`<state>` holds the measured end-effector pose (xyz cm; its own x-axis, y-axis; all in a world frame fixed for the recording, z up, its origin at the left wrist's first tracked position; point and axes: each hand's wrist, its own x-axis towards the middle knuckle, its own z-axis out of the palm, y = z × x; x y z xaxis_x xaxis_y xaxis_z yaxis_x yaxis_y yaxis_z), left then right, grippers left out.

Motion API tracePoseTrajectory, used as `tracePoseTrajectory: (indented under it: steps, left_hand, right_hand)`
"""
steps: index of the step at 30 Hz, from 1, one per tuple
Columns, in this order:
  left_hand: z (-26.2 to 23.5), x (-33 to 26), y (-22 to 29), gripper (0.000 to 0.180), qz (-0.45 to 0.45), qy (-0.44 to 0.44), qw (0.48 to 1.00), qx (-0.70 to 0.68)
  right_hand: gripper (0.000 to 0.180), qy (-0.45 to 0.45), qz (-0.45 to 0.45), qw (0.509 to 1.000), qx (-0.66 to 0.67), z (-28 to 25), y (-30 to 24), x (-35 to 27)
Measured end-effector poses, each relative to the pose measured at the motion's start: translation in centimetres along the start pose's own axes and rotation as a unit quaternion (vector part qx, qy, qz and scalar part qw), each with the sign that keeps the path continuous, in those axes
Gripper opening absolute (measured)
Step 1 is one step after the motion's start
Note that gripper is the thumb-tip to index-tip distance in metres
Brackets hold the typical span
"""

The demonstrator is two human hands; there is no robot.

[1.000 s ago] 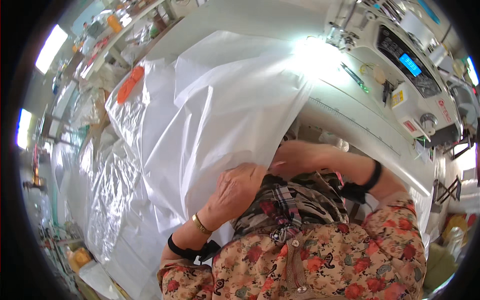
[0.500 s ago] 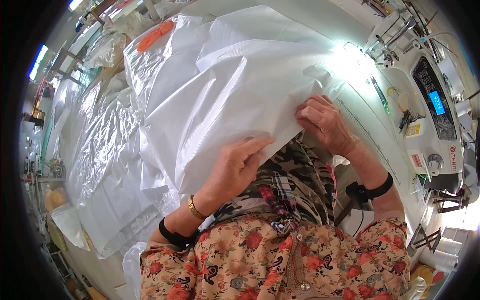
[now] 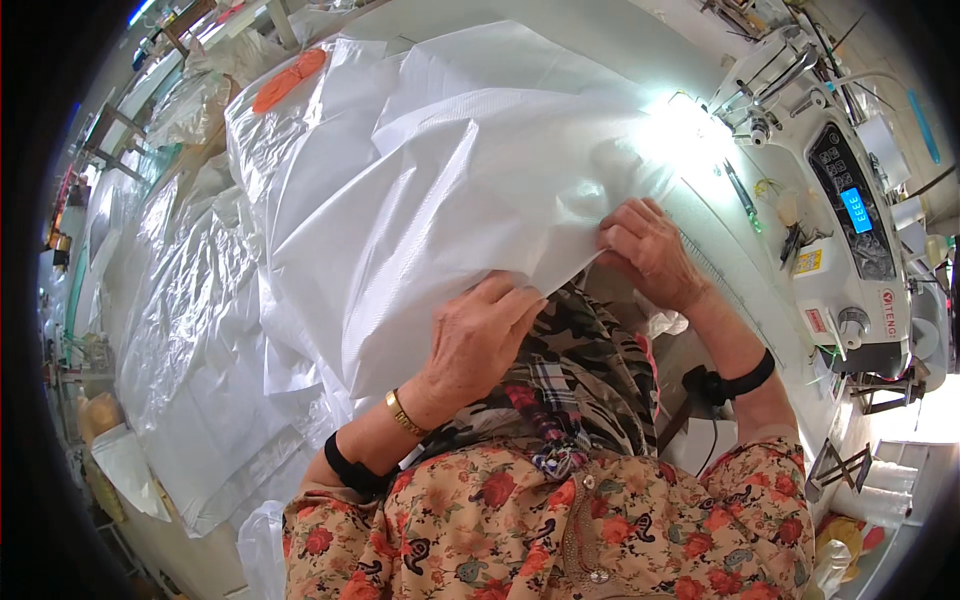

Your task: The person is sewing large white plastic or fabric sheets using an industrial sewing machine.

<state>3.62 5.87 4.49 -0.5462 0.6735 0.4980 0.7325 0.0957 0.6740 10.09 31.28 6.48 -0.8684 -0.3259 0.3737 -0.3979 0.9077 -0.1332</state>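
Note:
A large sheet of white woven plastic point(image 3: 450, 190) spreads over the table before me, its near edge hanging toward my lap. My left hand point(image 3: 485, 335) pinches that edge, fingers bent over it. Farther right, my right hand point(image 3: 650, 250) grips the same edge with curled fingers; the fingertips are partly hidden. Between the hands the edge runs fairly straight. The sheet's far right part reaches a bright lamp beside a white sewing machine point(image 3: 850, 200) with a lit blue display.
Crumpled shiny clear plastic point(image 3: 190, 330) covers the left side, with an orange bundle point(image 3: 290, 80) on top at the back. A ruler scale point(image 3: 705, 255) runs along the table beside my right hand. A green-tipped tool point(image 3: 742, 195) stands near the lamp. White thread spools point(image 3: 885, 480) sit low right.
My left hand's outstretched fingers have folded down onto the sheet's edge. My right hand stays at its grip with little shift. The whole view has moved slightly.

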Motion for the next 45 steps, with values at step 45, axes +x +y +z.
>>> tracePoseTrajectory:
  steps: [45]
  left_hand:
    - [4.8, 8.7, -0.3, 0.012, 0.229, -0.218, 0.94, 0.125]
  right_hand:
    - [0.049, 0.06, 0.359, 0.917, -0.163, -1.9, 7.9, -3.1]
